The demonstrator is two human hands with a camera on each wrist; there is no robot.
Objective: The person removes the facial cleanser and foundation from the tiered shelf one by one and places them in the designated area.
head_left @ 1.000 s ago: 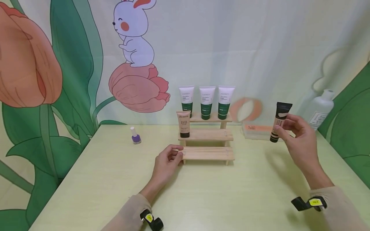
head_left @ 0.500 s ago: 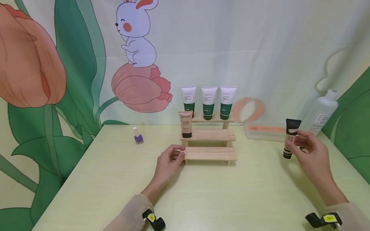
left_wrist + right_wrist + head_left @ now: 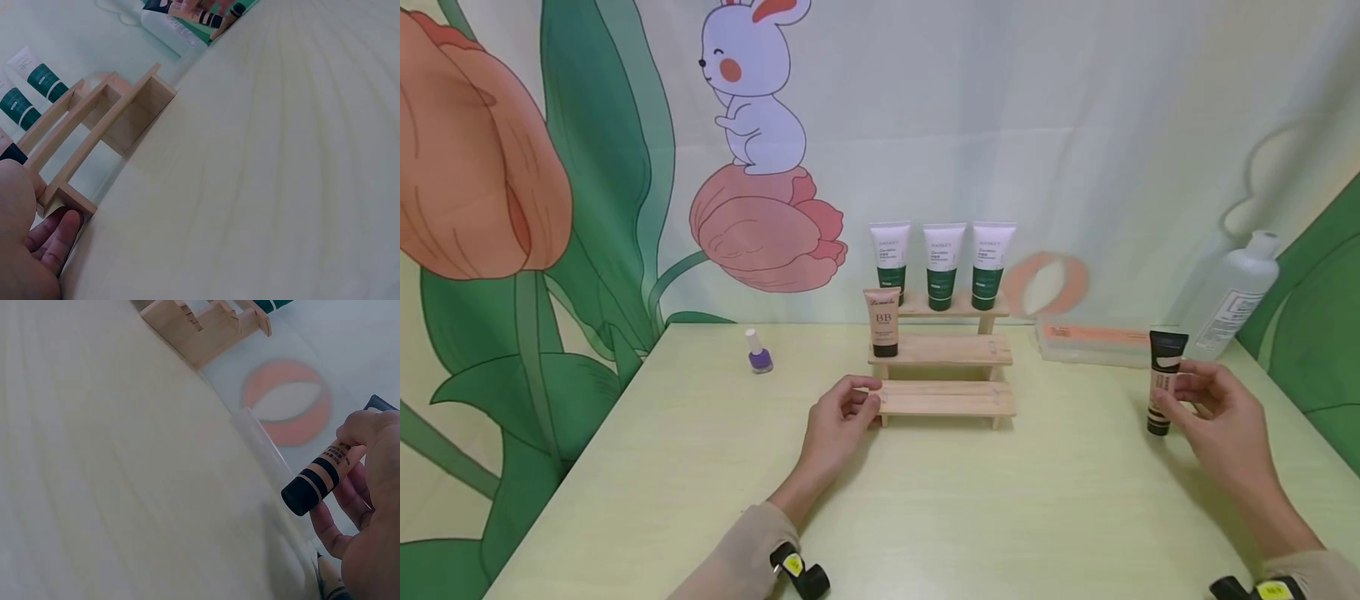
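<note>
My right hand [image 3: 1225, 425] pinches a black and beige cosmetic tube [image 3: 1165, 382] between thumb and fingers, its banded black cap pointing down. Whether the cap touches the table cannot be told. In the right wrist view, part of a second similar tube [image 3: 331, 578] shows below the hand, mostly hidden. My left hand [image 3: 841, 421] grips the left end of the lowest step of a three-step wooden display stand [image 3: 946, 400]. On the stand's middle step, at the left, is a beige BB cream tube [image 3: 883, 323]. Three white and green tubes [image 3: 942, 267] stand on the top step.
A purple nail polish bottle [image 3: 760, 354] stands left of the stand. Behind the right hand are a flat clear case [image 3: 1097, 346] with an orange strip and a white bottle [image 3: 1236, 296]. A printed curtain [image 3: 1075, 125] hangs along the table's back edge.
My right hand has moved right and down toward the table with the tube, which now hangs more upright. The left hand keeps its place at the stand.
</note>
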